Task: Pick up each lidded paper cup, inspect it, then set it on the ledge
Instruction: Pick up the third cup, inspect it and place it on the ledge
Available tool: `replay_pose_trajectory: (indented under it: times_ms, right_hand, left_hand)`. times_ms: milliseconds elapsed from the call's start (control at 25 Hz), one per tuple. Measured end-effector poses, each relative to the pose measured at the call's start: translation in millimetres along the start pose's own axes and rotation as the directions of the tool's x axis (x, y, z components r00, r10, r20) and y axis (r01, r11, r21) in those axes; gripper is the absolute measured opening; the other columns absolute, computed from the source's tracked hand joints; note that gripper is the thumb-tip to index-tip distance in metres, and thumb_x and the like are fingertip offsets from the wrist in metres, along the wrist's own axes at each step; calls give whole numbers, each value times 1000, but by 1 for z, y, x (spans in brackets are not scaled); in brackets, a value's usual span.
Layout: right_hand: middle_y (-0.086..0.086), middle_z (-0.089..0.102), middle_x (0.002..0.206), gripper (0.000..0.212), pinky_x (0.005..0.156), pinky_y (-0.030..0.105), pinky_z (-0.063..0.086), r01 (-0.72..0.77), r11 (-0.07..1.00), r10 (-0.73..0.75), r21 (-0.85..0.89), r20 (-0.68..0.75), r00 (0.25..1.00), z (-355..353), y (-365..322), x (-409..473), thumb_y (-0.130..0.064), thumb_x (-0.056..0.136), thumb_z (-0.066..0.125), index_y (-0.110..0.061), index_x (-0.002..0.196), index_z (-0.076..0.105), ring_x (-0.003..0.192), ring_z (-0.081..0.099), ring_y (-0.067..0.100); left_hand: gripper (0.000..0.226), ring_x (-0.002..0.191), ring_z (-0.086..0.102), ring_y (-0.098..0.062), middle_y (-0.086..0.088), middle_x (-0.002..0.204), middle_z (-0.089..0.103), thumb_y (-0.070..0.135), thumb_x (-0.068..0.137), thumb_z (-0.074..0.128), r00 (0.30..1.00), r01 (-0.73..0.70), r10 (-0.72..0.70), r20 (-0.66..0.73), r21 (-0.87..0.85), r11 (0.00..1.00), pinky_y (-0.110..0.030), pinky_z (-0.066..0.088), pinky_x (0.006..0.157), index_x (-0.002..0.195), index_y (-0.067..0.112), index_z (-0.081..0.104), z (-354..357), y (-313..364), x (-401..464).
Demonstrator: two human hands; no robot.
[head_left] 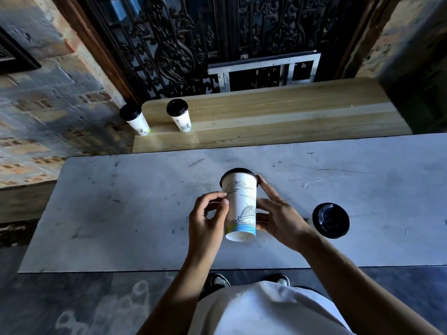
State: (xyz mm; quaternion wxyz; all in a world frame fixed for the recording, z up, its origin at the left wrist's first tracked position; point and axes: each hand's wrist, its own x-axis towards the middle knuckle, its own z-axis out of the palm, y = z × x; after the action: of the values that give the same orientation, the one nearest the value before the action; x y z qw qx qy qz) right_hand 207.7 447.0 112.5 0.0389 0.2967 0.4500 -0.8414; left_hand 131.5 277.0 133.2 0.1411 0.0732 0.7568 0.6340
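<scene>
Both hands hold one tall white paper cup with a black plastic lid (239,204) above the pale grey marble counter (121,213). The cup is tilted, its lid pointing away from the person and its base turned toward the camera, so the line drawing of a bridge and a band of blue and yellow near the bottom show. The left hand (208,218) touches the cup's left side with thumb and curled fingers (223,201) pinched lightly against the paper. The right hand (278,218) cradles the right side, its fingers (267,189) spread long along the wall, the index tip reaching up to the lid rim.

A second black-lidded paper cup (331,220) stands upright on the counter just right of the right wrist, seen from above. On the light wooden ledge (278,117) beyond the counter stands another white lidded cup (179,116), near its left end. A fourth lidded cup (135,119) sits at the very left edge of that ledge, against the brick wall (48,105).
</scene>
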Motion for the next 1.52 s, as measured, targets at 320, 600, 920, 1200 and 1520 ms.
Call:
replay_pose_trajectory:
  times_ms: [320, 600, 920, 1200, 1520]
  right_hand:
    - [35, 59, 130, 51, 94, 52, 45, 13, 998, -13, 61, 0, 1000, -5, 6, 4, -17, 104, 50, -34, 152, 42, 109, 58, 38]
    - [21, 59, 117, 45, 91, 48, 44, 8, 998, -6, 67, -27, 1000, -7, 8, 4, -30, 93, 60, -20, 137, 60, 102, 59, 35]
    - [25, 64, 108, 38, 91, 50, 45, -10, 998, 13, 55, -47, 999, -7, 6, 4, -20, 102, 42, -27, 136, 57, 101, 59, 39]
    - [28, 64, 109, 50, 85, 47, 47, -16, 1000, 16, 5, -80, 997, -8, 3, 4, -5, 100, 40, -25, 143, 53, 97, 59, 38]
    - [37, 57, 132, 69, 97, 58, 47, -25, 999, 26, 23, -21, 999, -2, 4, 0, -25, 89, 49, -44, 153, 33, 106, 60, 40]
  left_hand:
    - [33, 102, 71, -21, 1, 108, 74, 4, 93, 64, 999, -31, 30, 26, 29, 999, -52, 62, 85, 96, 34, 77, -3, -4, 0]
    - [45, 105, 68, -22, 4, 106, 69, -8, 88, 63, 995, -93, 90, 52, 59, 994, -62, 60, 81, 93, 34, 79, -3, -7, -1]
    - [22, 98, 70, -18, 3, 102, 74, 16, 87, 64, 998, -51, 49, 45, 36, 998, -52, 60, 86, 88, 36, 74, -2, -2, -2]
    - [10, 98, 72, -17, 4, 100, 78, 29, 84, 73, 998, 6, -4, 60, -23, 1000, -39, 59, 86, 94, 28, 74, -1, -3, -2]
    - [26, 103, 74, -16, 8, 106, 80, 10, 95, 68, 996, 37, -34, 84, -41, 998, -50, 62, 91, 102, 34, 76, -6, 2, -5]
